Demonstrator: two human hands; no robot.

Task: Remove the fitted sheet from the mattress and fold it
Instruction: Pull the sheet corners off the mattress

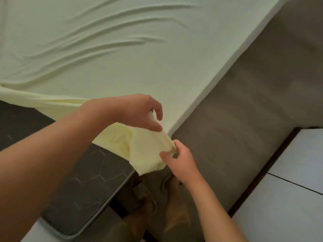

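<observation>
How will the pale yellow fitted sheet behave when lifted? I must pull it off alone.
The pale yellow fitted sheet is probably floppy: its corner droops between the left hand and right hand. Long wrinkles suggest thin, stretchy, light cloth. It will likely drag across the dark quilted mattress.

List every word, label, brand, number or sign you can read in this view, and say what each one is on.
None: no readable text shows anywhere.
The pale yellow fitted sheet is plain.
The dark mattress shows only a stitched hexagon pattern.
The floor tiles are unmarked.
The left hand and right hand bear no writing.
</observation>
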